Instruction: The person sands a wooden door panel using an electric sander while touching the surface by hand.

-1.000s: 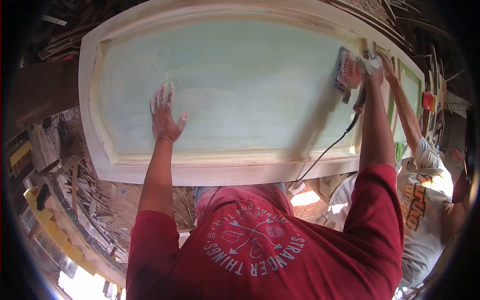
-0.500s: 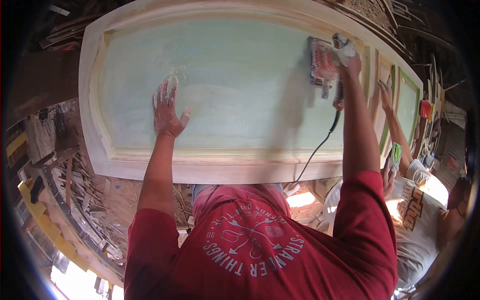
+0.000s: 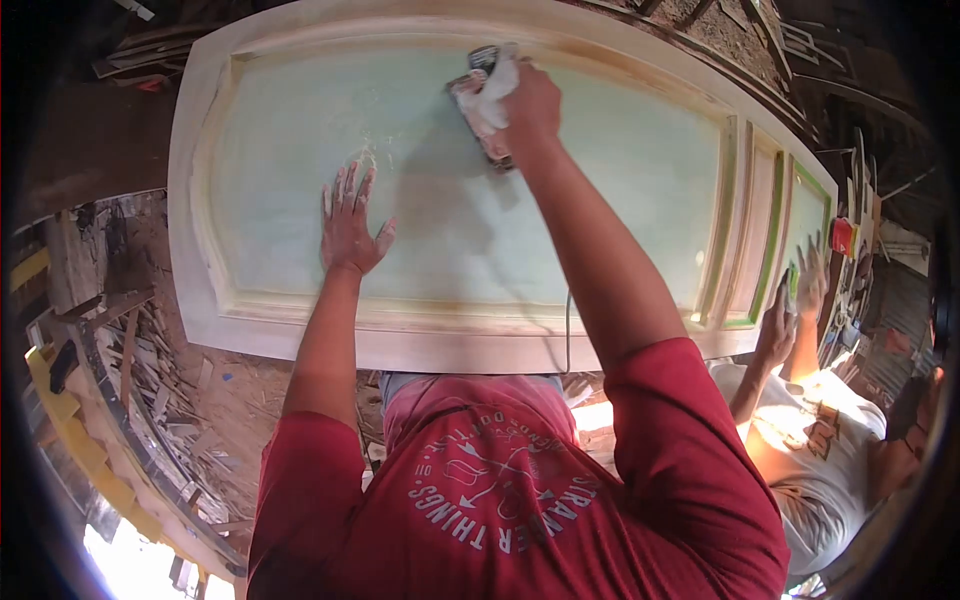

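Observation:
A wooden door [image 3: 470, 338] with a large pale green panel [image 3: 560, 230] lies in front of me. My left hand [image 3: 352, 225] rests flat on the panel's left part, fingers spread and dusted white, just below some pale scratch-like marks [image 3: 368, 150]. Near the panel's upper middle, my right hand [image 3: 530, 105] is wrapped round a red and black power sander [image 3: 484, 125], with something white between palm and tool. The sander's underside is hidden. Its black cord [image 3: 568, 335] hangs over the door's near edge.
At the right, a co-worker in a white shirt [image 3: 820, 480] has both hands by the door's far right end, one holding a green and dark object [image 3: 791, 285]. A red object [image 3: 843, 237] lies beyond them. Wood scraps [image 3: 165, 400] litter the ground at left.
My right hand and the sander have swept left across the panel, from its right end to the upper middle. My left hand stays on the panel. The co-worker's hands have come closer together.

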Demonstrator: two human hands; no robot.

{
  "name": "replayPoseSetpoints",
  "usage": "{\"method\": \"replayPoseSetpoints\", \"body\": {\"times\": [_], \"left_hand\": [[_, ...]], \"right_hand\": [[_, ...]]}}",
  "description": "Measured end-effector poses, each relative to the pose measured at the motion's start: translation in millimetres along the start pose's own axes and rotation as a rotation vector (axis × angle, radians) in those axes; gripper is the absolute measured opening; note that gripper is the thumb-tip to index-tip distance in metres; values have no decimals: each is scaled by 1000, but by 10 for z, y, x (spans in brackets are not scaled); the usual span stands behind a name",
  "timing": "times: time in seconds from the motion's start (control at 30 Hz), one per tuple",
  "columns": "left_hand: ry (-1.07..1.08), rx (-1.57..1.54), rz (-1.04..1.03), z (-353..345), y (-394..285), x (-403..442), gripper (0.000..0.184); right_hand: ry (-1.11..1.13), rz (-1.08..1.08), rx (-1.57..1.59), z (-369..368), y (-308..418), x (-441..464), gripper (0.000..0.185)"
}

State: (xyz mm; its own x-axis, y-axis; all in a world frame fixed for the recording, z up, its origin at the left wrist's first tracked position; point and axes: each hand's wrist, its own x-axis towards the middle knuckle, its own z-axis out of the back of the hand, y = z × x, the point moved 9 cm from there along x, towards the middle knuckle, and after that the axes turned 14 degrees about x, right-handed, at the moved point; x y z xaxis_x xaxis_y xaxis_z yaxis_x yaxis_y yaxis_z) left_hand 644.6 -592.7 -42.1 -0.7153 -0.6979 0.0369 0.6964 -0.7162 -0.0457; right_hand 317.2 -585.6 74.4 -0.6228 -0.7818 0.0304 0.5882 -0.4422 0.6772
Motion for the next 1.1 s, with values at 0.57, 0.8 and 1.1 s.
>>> {"method": "replayPoseSetpoints", "body": {"times": [0.57,0.8,1.1], "left_hand": [[-60,-33,-21,-9,-2,4,105],[-52,-11,-17,-23,0,-18,104],[-57,-4,-22,-24,-11,-19,103]], "right_hand": [[-49,-246,-180,830,-1153,-518,69],[-158,-462,-304,1759,-1853,-853,77],[-157,-456,-274,1665,-1694,-1485,67]]}}
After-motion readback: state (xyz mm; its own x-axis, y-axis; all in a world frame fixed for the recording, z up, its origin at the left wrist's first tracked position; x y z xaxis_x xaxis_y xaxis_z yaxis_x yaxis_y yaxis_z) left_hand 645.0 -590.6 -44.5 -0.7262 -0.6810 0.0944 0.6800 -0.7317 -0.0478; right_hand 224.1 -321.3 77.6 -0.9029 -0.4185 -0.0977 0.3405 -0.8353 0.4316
